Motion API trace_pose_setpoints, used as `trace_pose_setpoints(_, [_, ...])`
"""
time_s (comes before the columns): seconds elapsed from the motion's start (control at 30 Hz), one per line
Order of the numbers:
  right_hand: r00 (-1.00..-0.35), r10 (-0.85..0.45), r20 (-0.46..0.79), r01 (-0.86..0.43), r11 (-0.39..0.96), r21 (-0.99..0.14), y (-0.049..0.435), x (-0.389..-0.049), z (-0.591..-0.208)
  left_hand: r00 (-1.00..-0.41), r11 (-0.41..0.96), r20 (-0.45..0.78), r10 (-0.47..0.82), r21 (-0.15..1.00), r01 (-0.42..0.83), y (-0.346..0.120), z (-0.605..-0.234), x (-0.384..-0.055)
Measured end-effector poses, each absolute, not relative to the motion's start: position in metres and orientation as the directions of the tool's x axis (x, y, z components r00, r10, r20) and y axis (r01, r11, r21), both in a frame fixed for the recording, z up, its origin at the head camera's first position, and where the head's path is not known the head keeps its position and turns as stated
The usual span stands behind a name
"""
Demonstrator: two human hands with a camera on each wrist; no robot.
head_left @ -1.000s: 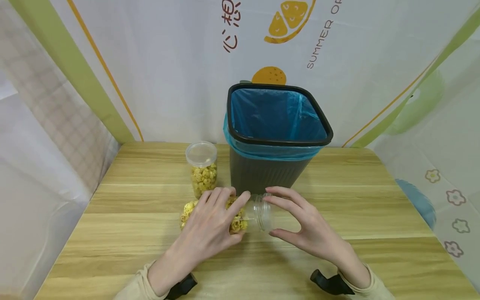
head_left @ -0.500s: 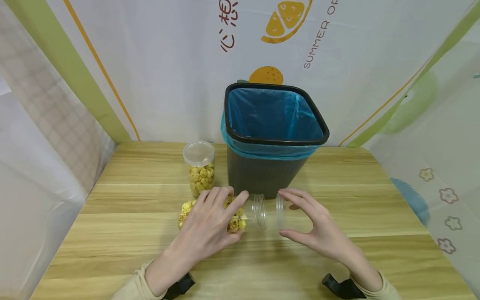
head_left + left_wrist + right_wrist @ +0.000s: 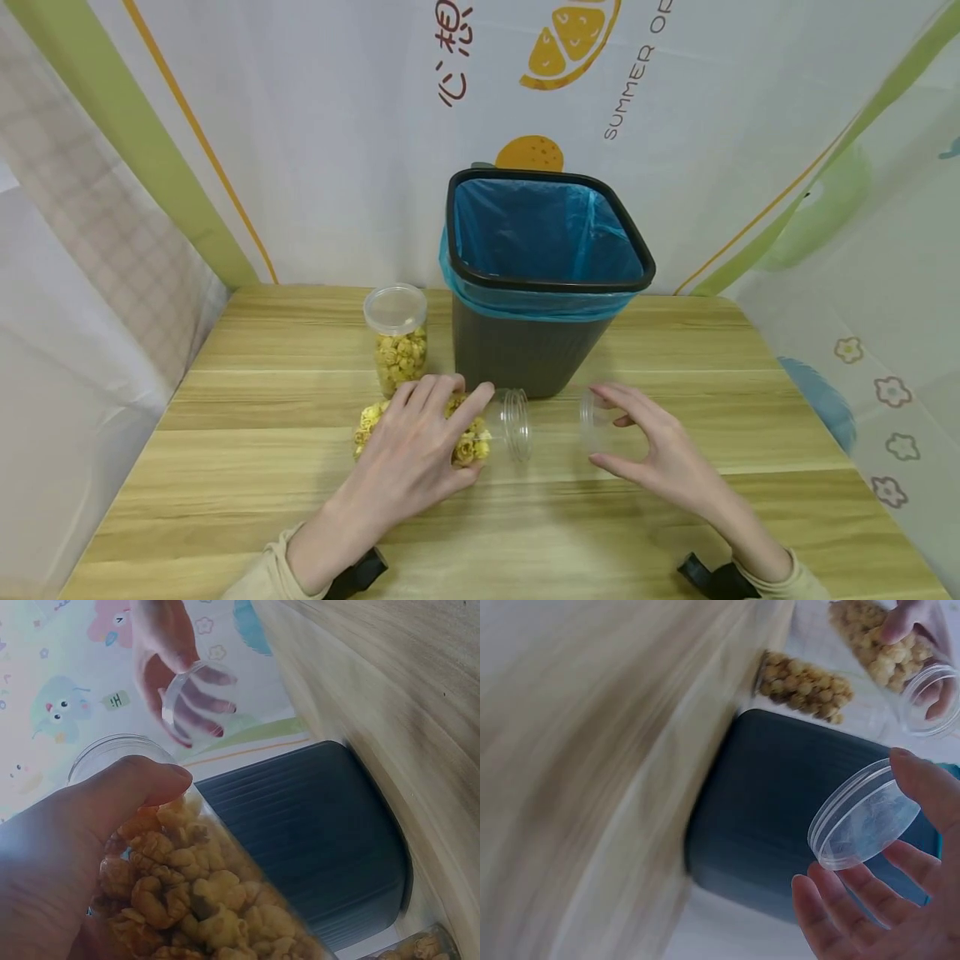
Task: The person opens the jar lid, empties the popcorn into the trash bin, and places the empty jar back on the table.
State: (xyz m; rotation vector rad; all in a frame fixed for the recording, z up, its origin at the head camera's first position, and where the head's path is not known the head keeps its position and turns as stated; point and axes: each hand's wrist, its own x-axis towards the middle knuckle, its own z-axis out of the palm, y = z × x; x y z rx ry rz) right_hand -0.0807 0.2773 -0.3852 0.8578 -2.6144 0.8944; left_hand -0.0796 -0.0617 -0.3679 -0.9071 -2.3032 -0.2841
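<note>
One popcorn jar (image 3: 471, 447) is lying sideways, mouth facing R, L hand (image 3: 412, 440) gripping it; R hand (image 3: 663, 454) is pinching its lid (image 3: 588, 423), apart from the mouth. Step's looking like uncapping, lid already off; next move's prob. calling for setting the lid down, w/ free table (image 3: 757, 417) lying to its R. Just behind, a capped 2nd jar (image 3: 401, 358) is standing beside the bin (image 3: 517, 354), which is blocking room toward the back edge (image 3: 315, 289).

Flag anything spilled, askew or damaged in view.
No spill or damage visible. Only the open jar stands out: the left hand holds it sideways, its lid in the right hand, so the popcorn could slide out.
</note>
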Motion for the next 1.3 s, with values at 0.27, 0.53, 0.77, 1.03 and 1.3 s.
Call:
trace_pose_setpoints(0.27, [-0.845, -0.411, 0.341, -0.528, 0.738, -0.420, 0.301, -0.085, -0.400, -0.561, 0.742, 0.633, 0.533, -0.030, 0.670, -0.063, -0.368, -0.080])
trace_pose_setpoints(0.53, [-0.887, -0.376, 0.269, -0.456, 0.806, -0.377, 0.323, -0.089, -0.411, -0.566, 0.743, 0.629, 0.534, -0.028, 0.669, -0.063, -0.367, -0.080])
trace_pose_setpoints(0.77, [-0.903, -0.366, 0.224, -0.425, 0.835, -0.349, 0.335, -0.094, -0.419, -0.568, 0.744, 0.626, 0.534, -0.028, 0.668, -0.063, -0.368, -0.080])
trace_pose_setpoints(1.03, [-0.916, -0.358, 0.181, -0.396, 0.878, -0.270, 0.343, -0.099, -0.422, -0.566, 0.746, 0.628, 0.534, -0.035, 0.665, -0.064, -0.367, -0.080])
trace_pose_setpoints(1.3, [-0.917, -0.362, 0.168, -0.392, 0.897, -0.206, 0.345, -0.104, -0.426, -0.562, 0.746, 0.634, 0.531, -0.034, 0.665, -0.064, -0.367, -0.081])
